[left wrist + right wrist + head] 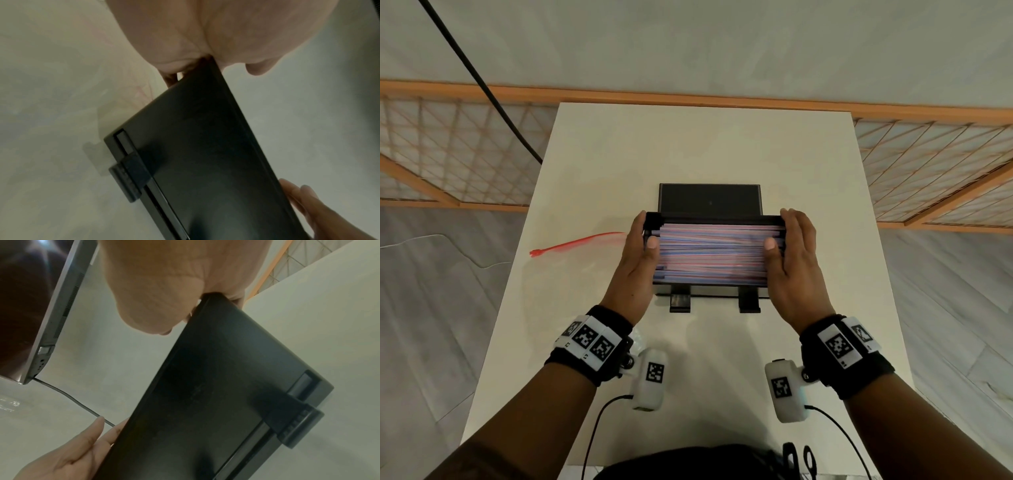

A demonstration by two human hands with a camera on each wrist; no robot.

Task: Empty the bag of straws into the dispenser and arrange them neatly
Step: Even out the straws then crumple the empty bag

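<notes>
both hands, left [635, 260] and right [792, 260], clasp the dispenser [709, 219] ends, straws [712, 253] lying between the thumbs.

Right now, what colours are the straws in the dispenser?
The straws are striped pink-red, blue and white; the head view shows them best.

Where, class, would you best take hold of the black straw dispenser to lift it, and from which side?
Grip the dispenser by its two short end walls, coming in from left and right, probably with both hands. The open top is full of straws, and the left hand and right hand already flank those ends.
</notes>
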